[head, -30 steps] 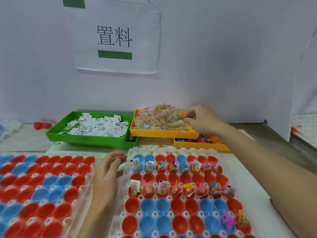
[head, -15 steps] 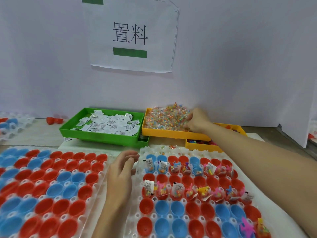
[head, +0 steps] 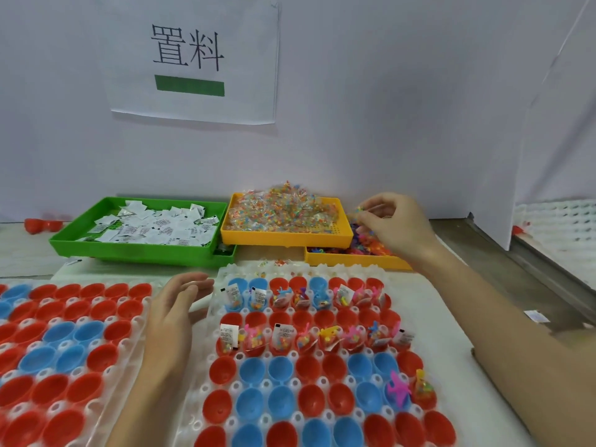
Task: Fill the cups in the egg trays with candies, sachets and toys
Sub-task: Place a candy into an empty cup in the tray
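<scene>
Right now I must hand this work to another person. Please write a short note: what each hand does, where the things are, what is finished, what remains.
Right hand: pinches a candy packet, above the gap between the candy bin and the toy bin.
Left hand: open, holds nothing, rests between the two egg trays.
Supplies: sachets in the green bin, at the back left.
Done: in the right tray, two back rows of cups hold items; two cups near the right edge hold a pink toy and a candy packet.
Left: the other cups of the right tray; all visible cups of the left tray.
</scene>
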